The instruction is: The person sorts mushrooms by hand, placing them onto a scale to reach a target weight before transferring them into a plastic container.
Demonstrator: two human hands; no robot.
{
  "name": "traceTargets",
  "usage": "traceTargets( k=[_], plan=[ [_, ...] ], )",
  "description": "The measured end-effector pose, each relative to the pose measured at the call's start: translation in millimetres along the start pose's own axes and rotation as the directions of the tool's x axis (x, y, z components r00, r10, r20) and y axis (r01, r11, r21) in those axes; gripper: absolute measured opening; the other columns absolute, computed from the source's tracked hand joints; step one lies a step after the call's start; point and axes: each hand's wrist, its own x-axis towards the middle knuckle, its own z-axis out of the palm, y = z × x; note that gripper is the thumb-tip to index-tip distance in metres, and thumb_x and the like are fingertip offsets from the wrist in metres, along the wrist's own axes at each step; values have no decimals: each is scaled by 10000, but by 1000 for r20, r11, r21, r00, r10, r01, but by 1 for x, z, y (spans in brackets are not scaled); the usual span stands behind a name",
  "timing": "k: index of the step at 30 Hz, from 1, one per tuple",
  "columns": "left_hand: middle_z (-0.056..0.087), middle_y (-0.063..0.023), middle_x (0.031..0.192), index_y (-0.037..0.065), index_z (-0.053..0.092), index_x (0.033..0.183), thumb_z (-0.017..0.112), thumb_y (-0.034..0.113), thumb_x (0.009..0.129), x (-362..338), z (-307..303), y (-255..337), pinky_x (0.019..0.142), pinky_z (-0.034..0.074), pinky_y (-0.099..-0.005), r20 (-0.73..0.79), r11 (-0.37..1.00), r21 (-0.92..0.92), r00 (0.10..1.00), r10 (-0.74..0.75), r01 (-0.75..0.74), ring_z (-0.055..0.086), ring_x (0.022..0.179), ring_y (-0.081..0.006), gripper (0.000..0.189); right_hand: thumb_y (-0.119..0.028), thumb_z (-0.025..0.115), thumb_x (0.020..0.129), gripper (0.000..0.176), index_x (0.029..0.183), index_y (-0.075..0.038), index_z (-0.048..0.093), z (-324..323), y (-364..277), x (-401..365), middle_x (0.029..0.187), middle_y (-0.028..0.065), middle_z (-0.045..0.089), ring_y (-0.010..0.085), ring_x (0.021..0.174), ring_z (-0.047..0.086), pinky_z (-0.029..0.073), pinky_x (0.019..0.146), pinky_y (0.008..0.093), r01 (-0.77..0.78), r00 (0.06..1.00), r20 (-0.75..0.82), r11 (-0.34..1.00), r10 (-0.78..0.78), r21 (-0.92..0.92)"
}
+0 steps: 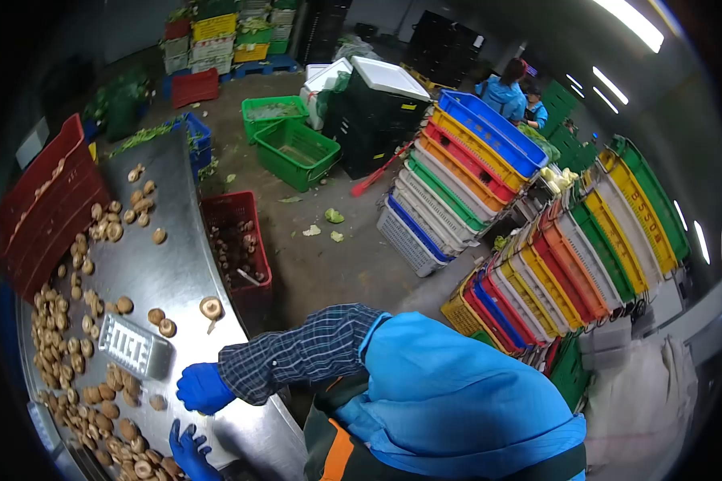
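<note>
My right hand (204,389), in a blue glove below a plaid sleeve, is over the metal table (188,276) with its fingers curled in. Whatever it may hold is hidden. Below it, my left hand (191,453), also blue-gloved, has its fingers spread and nothing visible in them. A clear plastic tray (135,346) lies on the table just beyond the right hand. Brown shiitake mushrooms (52,321) are heaped along the far side and nearer the left hand. One loose mushroom (211,308) lies apart near the table edge, stem showing.
A tilted dark red crate (52,208) stands at the table's far side. Against the near edge, a red crate (237,240) on the floor holds mushroom pieces. Green crates (297,152) and tall stacks of coloured crates (457,184) stand beyond. Co-workers in blue (504,98) are farther back.
</note>
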Motion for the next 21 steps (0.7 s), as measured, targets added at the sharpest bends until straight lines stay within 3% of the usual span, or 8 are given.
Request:
traceTargets(
  k=[7, 9, 11, 12, 13, 16, 18, 21],
  plan=[
    [603, -113, 982, 77, 488, 1260, 602, 76, 819, -45, 2, -4, 603, 478, -275, -137, 982, -181, 987, -88, 63, 569, 795, -189, 456, -189, 622, 609, 156, 718, -82, 595, 54, 61, 61, 755, 64, 545, 261, 728, 565, 424, 637, 397, -240, 970, -116, 925, 215, -294],
    [596, -70, 1040, 126, 424, 1335, 527, 249, 879, -11, -34, -71, 534, 400, -194, -82, 994, -58, 992, -99, 94, 516, 669, -115, 483, -203, 624, 631, 180, 769, -87, 627, 96, 80, 83, 806, 91, 609, 280, 792, 606, 462, 704, 428, -278, 960, -30, 947, 277, -158],
    [604, -68, 993, 63, 440, 1326, 523, 130, 897, -31, -8, -52, 549, 436, -203, 8, 930, -356, 996, -91, 88, 553, 688, -90, 442, -241, 674, 638, 239, 862, -161, 662, 241, 128, 99, 893, 82, 643, 315, 862, 616, 474, 756, 464, -209, 977, -21, 976, 210, 53],
    [594, -68, 994, 70, 459, 1307, 526, 114, 893, -43, 19, -21, 567, 448, -213, -146, 984, -148, 982, -124, 102, 545, 689, -103, 422, -238, 675, 655, 279, 922, -160, 667, 235, 129, 97, 942, 105, 644, 317, 936, 602, 464, 834, 434, -242, 968, 109, 955, 226, 170],
    [589, -64, 992, 81, 471, 1296, 535, 95, 879, -46, 25, -16, 591, 458, -220, -126, 961, -256, 982, -140, 104, 546, 719, -103, 422, -239, 679, 656, 324, 971, -166, 672, 230, 135, 82, 984, 119, 646, 315, 1003, 586, 452, 882, 407, -67, 981, -131, 890, 141, 451],
    [569, -14, 817, 14, 469, 1277, 534, 50, 882, -47, 37, 0, 551, 421, -199, -195, 958, -286, 979, -66, 7, 470, 610, -56, 402, -192, 606, 772, 376, 1144, -138, 598, 109, 115, 92, 1069, 132, 625, 357, 1080, 537, 459, 873, 446, -432, 893, 393, 662, 220, 612],
    [612, -61, 876, 5, 479, 1259, 526, 51, 898, -42, 29, -16, 573, 435, -209, -172, 881, -471, 976, -136, 40, 513, 657, -75, 367, -153, 532, 799, 277, 1047, -97, 643, 131, 118, 75, 859, 176, 622, 340, 838, 607, 495, 745, 441, -156, 984, 126, 961, 130, 229],
    [634, -98, 962, 39, 470, 1259, 497, 78, 911, -40, 29, -15, 651, 458, -214, -196, 896, -440, 966, -170, 68, 544, 733, -91, 352, -197, 538, 823, 257, 1027, -57, 607, 66, 123, 90, 892, 177, 623, 326, 806, 627, 503, 751, 401, -194, 862, 494, 975, 116, 110]
  ],
)
